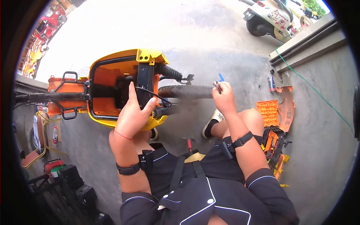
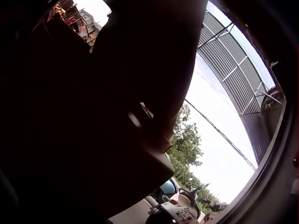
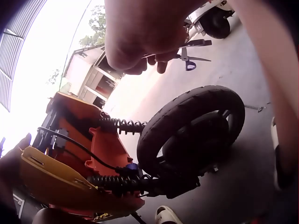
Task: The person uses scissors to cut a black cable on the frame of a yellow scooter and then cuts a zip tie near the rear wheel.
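The left hand (image 1: 135, 114) lies at the rear of a yellow and orange scooter body (image 1: 108, 119), index finger and thumb extended beside a black bracket (image 1: 144, 80) and a black cable (image 1: 152, 92). Its other fingers are hidden, and the left wrist view is mostly dark. Over the rear wheel (image 1: 183, 91), the right hand (image 1: 225, 99) pinches a small dark object, seen in the right wrist view as a dark flat piece (image 3: 201, 43). The right hand (image 3: 145, 37) does not touch the wheel (image 3: 191, 130). Blue-handled scissors (image 3: 189, 60) appear just beyond it.
Shock absorbers (image 1: 167, 71) flank the wheel. At the right lie orange panels (image 1: 267, 112), a can (image 1: 271, 84) and a green cord (image 1: 307, 79). A red-handled tool (image 1: 189, 145) is near the lap. Black boxes (image 1: 71, 178) and a chair (image 1: 44, 138) stand left.
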A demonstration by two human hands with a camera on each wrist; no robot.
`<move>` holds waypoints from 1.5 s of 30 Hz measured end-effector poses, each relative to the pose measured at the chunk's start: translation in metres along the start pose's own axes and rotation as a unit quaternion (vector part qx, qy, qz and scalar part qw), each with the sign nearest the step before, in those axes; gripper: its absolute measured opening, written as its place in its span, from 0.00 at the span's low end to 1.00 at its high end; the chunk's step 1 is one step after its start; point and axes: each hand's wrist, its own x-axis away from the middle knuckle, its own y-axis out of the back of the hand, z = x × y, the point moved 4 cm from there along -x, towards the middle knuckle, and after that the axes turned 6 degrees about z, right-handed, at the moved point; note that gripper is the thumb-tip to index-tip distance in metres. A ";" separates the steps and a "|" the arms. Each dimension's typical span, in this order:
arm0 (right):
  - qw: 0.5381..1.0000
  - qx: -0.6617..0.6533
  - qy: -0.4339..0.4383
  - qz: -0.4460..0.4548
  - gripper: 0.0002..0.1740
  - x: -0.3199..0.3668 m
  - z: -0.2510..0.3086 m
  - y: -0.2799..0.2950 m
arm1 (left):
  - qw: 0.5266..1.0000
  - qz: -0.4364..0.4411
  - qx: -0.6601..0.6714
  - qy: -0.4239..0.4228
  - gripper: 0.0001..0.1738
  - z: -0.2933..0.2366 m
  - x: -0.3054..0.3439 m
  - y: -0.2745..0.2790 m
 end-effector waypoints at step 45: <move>0.904 0.338 0.127 0.229 0.37 0.027 -0.091 -0.010 | 0.966 -0.062 -0.210 -0.140 0.22 0.045 0.060 0.022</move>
